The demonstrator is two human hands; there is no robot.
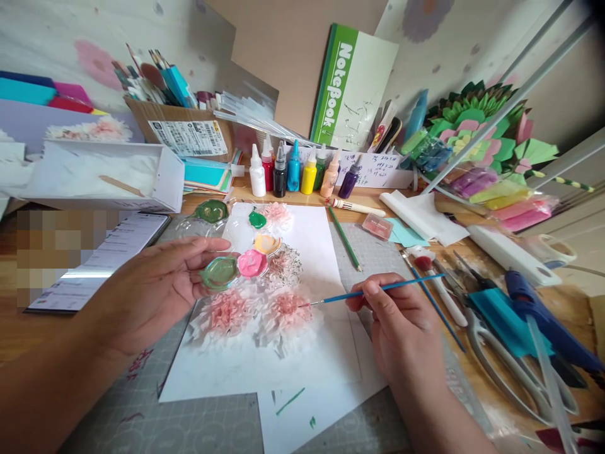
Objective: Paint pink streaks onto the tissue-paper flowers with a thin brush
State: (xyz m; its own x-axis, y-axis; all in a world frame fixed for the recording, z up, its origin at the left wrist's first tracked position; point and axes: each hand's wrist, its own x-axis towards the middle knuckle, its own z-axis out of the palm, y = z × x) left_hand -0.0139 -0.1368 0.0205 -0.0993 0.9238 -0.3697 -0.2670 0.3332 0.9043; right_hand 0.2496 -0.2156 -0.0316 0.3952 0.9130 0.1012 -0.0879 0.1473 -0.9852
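My left hand (163, 277) is closed on the edge of a clear flower-shaped paint palette (222, 273), whose wells hold green, pink and light orange paint. In my right hand (401, 321) is a thin blue paintbrush (343, 296), pinched between thumb and fingers. Its pinkish tip is at the right side of a ruffled white-and-pink paper flower (288, 312); I cannot tell whether they touch. To the left lies a similar pink flower (229, 318). A speckled flower (285, 266) and another pink flower (278, 216) lie farther back, partly behind the palette, on white paper (222, 381).
Several paint bottles (309, 171) line the back, before a green notebook (352, 85). A green pencil (345, 238) lies right of the paper. Scissors (503, 369) and a blue glue gun (551, 321) crowd the right side. At left are a white box (165, 180) and a phone or tablet (101, 265).
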